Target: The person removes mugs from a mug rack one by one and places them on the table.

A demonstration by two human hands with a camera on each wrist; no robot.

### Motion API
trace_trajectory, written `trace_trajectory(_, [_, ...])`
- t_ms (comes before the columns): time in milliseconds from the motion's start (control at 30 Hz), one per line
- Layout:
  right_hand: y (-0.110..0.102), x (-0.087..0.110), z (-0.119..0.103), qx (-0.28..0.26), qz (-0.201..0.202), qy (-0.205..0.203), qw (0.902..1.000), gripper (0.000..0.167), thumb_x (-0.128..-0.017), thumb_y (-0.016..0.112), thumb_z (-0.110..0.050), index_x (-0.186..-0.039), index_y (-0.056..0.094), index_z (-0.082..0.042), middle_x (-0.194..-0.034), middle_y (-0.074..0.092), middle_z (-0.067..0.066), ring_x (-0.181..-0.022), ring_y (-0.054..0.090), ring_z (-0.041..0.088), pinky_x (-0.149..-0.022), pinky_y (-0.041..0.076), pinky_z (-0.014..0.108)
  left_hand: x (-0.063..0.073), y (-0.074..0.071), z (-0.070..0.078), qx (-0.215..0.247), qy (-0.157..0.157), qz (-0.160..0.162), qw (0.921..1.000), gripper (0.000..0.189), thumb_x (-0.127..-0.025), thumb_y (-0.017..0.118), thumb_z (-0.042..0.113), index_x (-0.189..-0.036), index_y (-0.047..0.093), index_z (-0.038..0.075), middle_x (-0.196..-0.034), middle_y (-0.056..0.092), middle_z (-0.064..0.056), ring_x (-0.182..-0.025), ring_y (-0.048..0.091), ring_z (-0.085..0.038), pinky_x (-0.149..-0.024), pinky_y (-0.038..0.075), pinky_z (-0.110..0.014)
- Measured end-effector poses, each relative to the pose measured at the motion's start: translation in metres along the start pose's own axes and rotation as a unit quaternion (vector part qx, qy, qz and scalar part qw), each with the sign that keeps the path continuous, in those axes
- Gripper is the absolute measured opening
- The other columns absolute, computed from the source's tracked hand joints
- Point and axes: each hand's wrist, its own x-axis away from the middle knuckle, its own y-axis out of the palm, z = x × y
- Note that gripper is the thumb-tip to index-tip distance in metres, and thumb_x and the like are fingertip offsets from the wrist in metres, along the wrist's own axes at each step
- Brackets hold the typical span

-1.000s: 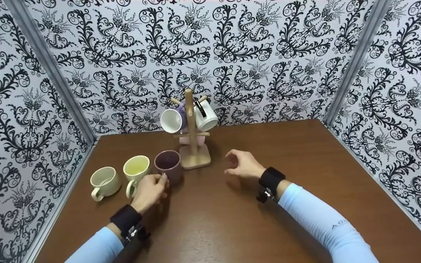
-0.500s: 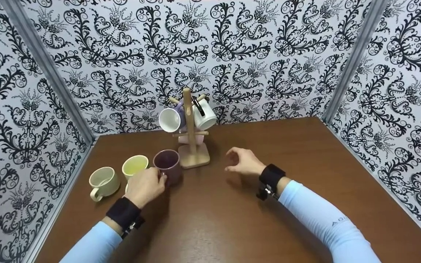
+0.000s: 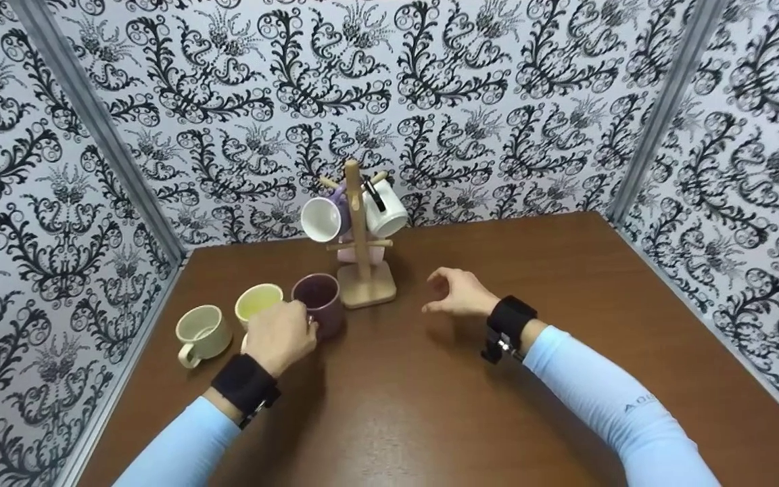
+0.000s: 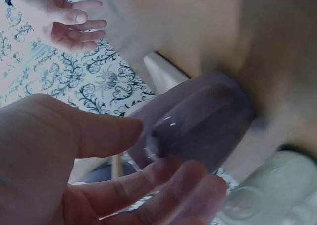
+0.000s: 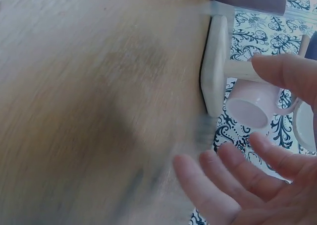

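Note:
In the head view my left hand [image 3: 280, 338] is at the near side of a dark purple mug [image 3: 328, 312], which stands upright on the table. The left wrist view shows my thumb [image 4: 116, 136] and curled fingers on either side of the mug's handle [image 4: 157, 141], pinching it. My right hand [image 3: 460, 294] hovers right of the wooden mug tree [image 3: 366, 287], fingers loosely bent, with nothing in it. On the tree hang a lilac mug [image 3: 322, 220] with a white inside, a white mug [image 3: 387, 213] with a black handle, and a pink mug [image 5: 250, 102] lower down.
Left of the purple mug stand a yellow-lined cup [image 3: 257, 301], partly hidden by my left hand, and a pale green cup [image 3: 203, 331]. The brown table [image 3: 389, 406] is bounded by patterned walls [image 3: 498, 135] at the back and sides.
My left hand has turned over and shifted slightly up toward the purple mug, its fingers closing at the handle and covering the yellow-lined cup's handle. My right hand has stayed nearly still.

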Motion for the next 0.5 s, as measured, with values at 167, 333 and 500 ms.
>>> trace_trajectory(167, [-0.003, -0.001, 0.002, -0.009, -0.017, 0.025, 0.9995, 0.074, -0.087, 0.093, -0.038, -0.143, 0.066, 0.003, -0.134, 0.075, 0.026, -0.122, 0.073, 0.042, -0.112, 0.058, 0.056, -0.002, -0.005, 0.010, -0.023, 0.012, 0.023, 0.9994, 0.031, -0.089, 0.086, 0.029, -0.083, 0.075, 0.000, -0.075, 0.074, -0.022, -0.066, 0.073, -0.043, -0.053, 0.058, -0.059])
trace_trajectory(333, [-0.005, -0.002, 0.003, -0.053, -0.039, 0.060, 0.9960, 0.080, -0.086, 0.096, -0.038, -0.148, 0.063, 0.001, -0.137, 0.073, 0.026, -0.106, 0.075, 0.031, -0.096, 0.067, 0.049, -0.009, -0.010, 0.016, -0.012, 0.000, -0.010, 0.9999, 0.037, -0.091, 0.087, 0.034, -0.091, 0.077, -0.001, -0.084, 0.077, -0.026, -0.074, 0.075, -0.046, -0.058, 0.060, -0.062])
trace_trajectory(500, [-0.011, -0.002, -0.001, -0.174, -0.064, 0.117, 0.9758, 0.082, -0.089, 0.095, -0.030, -0.154, 0.056, 0.000, -0.158, 0.058, 0.028, -0.108, 0.074, 0.033, -0.093, 0.069, 0.055, -0.022, -0.015, 0.024, 0.016, -0.002, -0.034, 0.9993, 0.039, -0.093, 0.085, 0.039, -0.094, 0.077, 0.001, -0.094, 0.079, -0.028, -0.085, 0.078, -0.047, -0.066, 0.062, -0.063])
